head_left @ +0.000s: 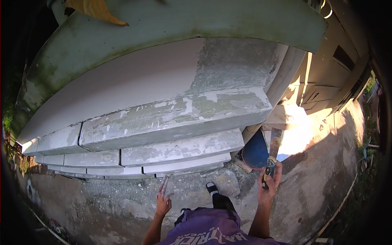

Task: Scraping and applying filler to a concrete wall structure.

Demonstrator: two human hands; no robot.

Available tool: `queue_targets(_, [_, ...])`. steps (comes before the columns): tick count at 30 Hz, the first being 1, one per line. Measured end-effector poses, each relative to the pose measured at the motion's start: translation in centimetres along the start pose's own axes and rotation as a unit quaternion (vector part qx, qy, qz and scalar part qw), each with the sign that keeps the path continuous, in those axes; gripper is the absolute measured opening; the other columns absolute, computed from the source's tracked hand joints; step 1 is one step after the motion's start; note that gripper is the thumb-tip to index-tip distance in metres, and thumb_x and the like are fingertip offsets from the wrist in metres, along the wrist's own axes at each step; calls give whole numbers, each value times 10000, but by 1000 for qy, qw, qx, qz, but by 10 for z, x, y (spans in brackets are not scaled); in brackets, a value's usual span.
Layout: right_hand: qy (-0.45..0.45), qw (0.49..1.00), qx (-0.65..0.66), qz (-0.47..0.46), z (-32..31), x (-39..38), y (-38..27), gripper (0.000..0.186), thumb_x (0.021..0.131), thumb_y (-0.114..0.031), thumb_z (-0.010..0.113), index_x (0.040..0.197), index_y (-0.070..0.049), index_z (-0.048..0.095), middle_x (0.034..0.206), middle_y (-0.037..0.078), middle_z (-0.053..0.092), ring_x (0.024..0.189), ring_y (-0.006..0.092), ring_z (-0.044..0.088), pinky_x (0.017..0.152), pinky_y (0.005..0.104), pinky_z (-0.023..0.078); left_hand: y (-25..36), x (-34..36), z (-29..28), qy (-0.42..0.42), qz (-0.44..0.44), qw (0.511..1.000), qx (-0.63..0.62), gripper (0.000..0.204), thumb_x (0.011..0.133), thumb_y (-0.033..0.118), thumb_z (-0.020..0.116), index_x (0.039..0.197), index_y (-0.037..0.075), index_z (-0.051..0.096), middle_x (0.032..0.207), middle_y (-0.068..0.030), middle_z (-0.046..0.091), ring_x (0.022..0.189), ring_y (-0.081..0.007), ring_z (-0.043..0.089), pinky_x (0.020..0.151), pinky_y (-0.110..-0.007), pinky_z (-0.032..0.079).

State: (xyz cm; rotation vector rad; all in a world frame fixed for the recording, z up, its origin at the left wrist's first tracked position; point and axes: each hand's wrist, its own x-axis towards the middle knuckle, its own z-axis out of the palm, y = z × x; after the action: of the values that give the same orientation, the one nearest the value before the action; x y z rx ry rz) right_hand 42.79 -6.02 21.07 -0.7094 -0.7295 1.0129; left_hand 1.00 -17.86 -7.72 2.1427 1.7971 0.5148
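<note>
Head view: I look down on two bare hands in front of a stepped, pale wall ledge point(179, 115) smeared with white over grey-green.
Right hand: point(267, 195) closed around the black-and-yellow handle of a putty knife point(275, 147); the stained blade points away from the body, probably gripped so its flat end stays free.
Left hand: point(163, 205) narrow, fingers drawn together about a slim pale strip point(164, 185); I cannot tell whether that is a second blade.
Putty knife's place: raised right of the ledge, overlapping the edge of a blue bucket point(255, 151) from where I look.
Bucket's place: on the ground beside the ledge's right end, perhaps kept there for easy reach by the right hand.
Overhead: one green canopy point(196, 22), with one yellow-brown leaf point(96, 10) showing at its upper left.
Underfoot: stained concrete point(192, 194) and one dark shoe with a white band point(212, 188).
Count: two hands, one certain putty knife, one bucket; three upper ledge tiers read clearly, the lowest ones crowd too tightly for me.
</note>
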Motion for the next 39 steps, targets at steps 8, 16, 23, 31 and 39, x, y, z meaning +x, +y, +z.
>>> queue_targets(8, [-167, 854, -380, -313, 87, 62, -24, 373, 681, 45, 846, 1030, -9, 728, 1015, 155, 673, 871, 207, 679, 714, 277, 532, 25, -21, 0, 284, -211, 933, -70, 364, 846, -22, 581, 1182, 102, 645, 1394, -302, 446, 1343, -502, 356, 1076, -552, 319])
queue_targets(16, [-169, 721, -497, -453, 164, 133, -42, 423, 667, -21, 865, 1077, -80, 776, 991, 92, 685, 829, 205, 671, 676, 305, 540, 49, -22, 2, 328, -244, 909, -81, 341, 845, -32, 587, 1157, 88, 654, 1360, -288, 464, 1292, -471, 416, 1028, -509, 385])
queue_targets(23, [-160, 663, -482, -550, 150, 147, -52, 352, 658, -16, 860, 997, -40, 771, 941, 84, 726, 784, 193, 692, 618, 300, 523, 63, -20, 10, 361, -223, 902, -72, 327, 836, -23, 592, 1135, 91, 659, 1210, -252, 522, 1151, -440, 478, 986, -504, 398])
queue_targets(31, [-152, 639, -490, -573, 143, 161, -54, 325, 657, -98, 874, 964, -70, 772, 927, 32, 742, 701, 157, 650, 596, 287, 445, 76, 10, 2, 378, -215, 898, -72, 299, 838, -47, 591, 1109, 66, 644, 1120, -157, 608, 1073, -369, 523, 990, -458, 390])
queue_targets(39, [-148, 615, -515, -578, 159, 164, -43, 353, 631, -160, 903, 951, -87, 775, 895, 12, 745, 671, 134, 625, 565, 292, 353, 78, 18, -2, 368, -197, 906, -61, 290, 833, -50, 594, 1094, 65, 651, 1092, -158, 599, 1076, -372, 526, 977, -458, 400])
